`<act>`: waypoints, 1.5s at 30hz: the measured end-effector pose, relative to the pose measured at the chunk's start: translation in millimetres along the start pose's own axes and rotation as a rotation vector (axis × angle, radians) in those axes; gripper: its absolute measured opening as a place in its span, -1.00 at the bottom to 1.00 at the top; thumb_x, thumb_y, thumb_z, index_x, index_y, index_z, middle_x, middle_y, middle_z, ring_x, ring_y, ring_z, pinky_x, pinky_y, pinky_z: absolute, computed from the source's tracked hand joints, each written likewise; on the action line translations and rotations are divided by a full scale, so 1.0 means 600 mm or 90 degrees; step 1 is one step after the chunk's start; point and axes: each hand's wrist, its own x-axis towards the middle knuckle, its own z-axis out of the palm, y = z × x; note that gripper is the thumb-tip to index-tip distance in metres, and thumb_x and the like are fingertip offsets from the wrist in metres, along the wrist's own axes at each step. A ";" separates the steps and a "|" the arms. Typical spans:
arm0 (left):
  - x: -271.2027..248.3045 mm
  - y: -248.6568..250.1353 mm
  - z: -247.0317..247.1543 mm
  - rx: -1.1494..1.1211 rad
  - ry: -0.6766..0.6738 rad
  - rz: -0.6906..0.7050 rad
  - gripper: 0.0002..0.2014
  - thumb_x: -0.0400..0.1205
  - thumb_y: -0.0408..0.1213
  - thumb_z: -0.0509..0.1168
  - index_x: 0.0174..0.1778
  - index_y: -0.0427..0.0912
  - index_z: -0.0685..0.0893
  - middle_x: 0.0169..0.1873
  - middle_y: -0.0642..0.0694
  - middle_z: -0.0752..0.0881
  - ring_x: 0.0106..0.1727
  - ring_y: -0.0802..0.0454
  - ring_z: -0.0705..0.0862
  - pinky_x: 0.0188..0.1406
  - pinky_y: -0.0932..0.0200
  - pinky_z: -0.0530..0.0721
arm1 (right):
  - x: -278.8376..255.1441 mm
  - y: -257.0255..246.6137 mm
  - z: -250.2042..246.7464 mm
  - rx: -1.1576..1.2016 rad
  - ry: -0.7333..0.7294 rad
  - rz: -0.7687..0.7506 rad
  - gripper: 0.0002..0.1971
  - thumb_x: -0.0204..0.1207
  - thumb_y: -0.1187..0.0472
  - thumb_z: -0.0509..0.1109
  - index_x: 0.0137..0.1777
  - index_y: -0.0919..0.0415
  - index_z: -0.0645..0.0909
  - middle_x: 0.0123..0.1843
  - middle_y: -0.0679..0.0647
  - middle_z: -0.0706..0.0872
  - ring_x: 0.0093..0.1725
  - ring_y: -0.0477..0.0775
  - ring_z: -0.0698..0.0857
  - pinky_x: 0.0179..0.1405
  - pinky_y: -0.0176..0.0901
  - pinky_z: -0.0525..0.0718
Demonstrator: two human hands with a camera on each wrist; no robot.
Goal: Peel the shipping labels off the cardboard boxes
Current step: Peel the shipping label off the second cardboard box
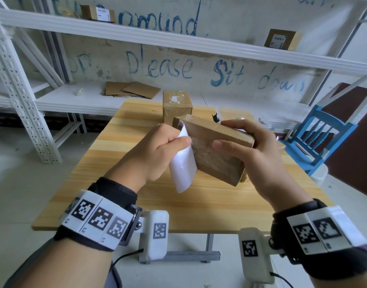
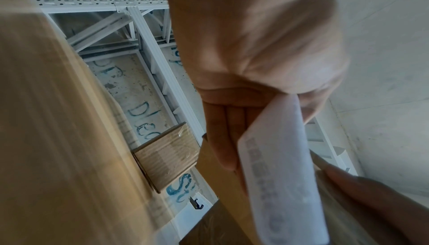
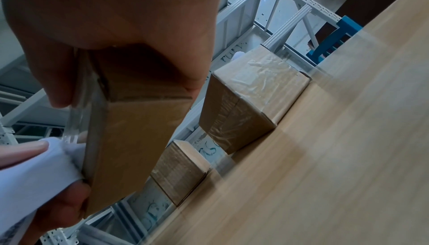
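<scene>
Thin, tearable label is pinched near its peel line by left hand; light, stiff box is clasped by right hand.

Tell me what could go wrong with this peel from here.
The white shipping label is mostly lifted but appears still stuck at the far corner; the left hand tugging could tear it there. The taped brown cardboard box is held in the air by the right hand alone, so a hard pull might twist it loose.

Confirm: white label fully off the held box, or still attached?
Still attached: white shipping label peeled back by left hand, far end stuck to brown cardboard box.
</scene>
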 end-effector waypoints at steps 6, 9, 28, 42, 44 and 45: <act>0.000 0.001 0.002 -0.011 0.006 0.003 -0.50 0.62 -0.04 0.22 -0.57 0.06 0.12 -0.51 0.15 0.08 -0.44 0.10 0.08 -0.43 0.16 0.03 | 0.009 0.010 -0.005 0.060 -0.001 0.086 -0.45 0.16 0.15 0.71 0.23 0.09 0.80 0.16 0.12 0.83 0.07 0.18 0.86 -0.13 -0.07 0.79; 0.000 0.002 0.004 -0.023 0.006 0.010 -0.50 0.62 -0.07 0.23 -0.56 0.06 0.11 -0.52 0.15 0.07 -0.45 0.11 0.06 -0.45 0.19 0.03 | 0.012 0.013 -0.006 0.073 -0.002 0.106 -0.45 0.16 0.15 0.70 0.23 0.08 0.81 0.19 0.12 0.83 0.11 0.22 0.85 -0.12 -0.03 0.79; -0.001 0.009 0.002 -0.058 0.011 0.015 -0.52 0.58 -0.13 0.25 -0.54 0.03 0.10 -0.48 0.14 0.07 -0.41 0.06 0.06 -0.40 0.12 0.01 | 0.013 0.011 -0.006 0.101 -0.029 0.113 -0.43 0.13 0.14 0.66 0.23 0.16 0.80 0.03 0.00 0.84 0.02 0.10 0.84 -0.17 -0.08 0.74; -0.002 0.011 -0.004 -0.043 0.009 0.011 -0.52 0.59 -0.11 0.24 -0.54 0.03 0.09 -0.48 0.12 0.06 -0.41 0.04 0.06 -0.39 0.11 0.02 | 0.013 0.011 -0.002 0.109 -0.026 0.137 -0.61 0.36 0.28 0.63 0.22 0.13 0.79 -0.04 -0.01 0.86 -0.14 0.00 0.82 -0.40 -0.23 0.65; -0.002 0.012 -0.004 -0.044 0.012 0.010 -0.51 0.59 -0.11 0.24 -0.54 0.04 0.08 -0.48 0.13 0.06 -0.42 0.05 0.06 -0.40 0.11 0.02 | 0.013 0.012 -0.003 0.106 -0.026 0.138 -0.61 0.37 0.28 0.63 0.22 0.13 0.79 -0.03 0.00 0.85 -0.13 0.00 0.82 -0.40 -0.22 0.66; -0.002 0.012 -0.003 -0.045 0.012 0.012 -0.51 0.59 -0.11 0.24 -0.54 0.04 0.08 -0.49 0.13 0.06 -0.42 0.05 0.06 -0.40 0.12 0.02 | 0.013 0.012 -0.003 0.104 -0.026 0.137 -0.62 0.37 0.28 0.63 0.22 0.14 0.79 -0.03 0.00 0.85 -0.12 0.01 0.83 -0.39 -0.21 0.67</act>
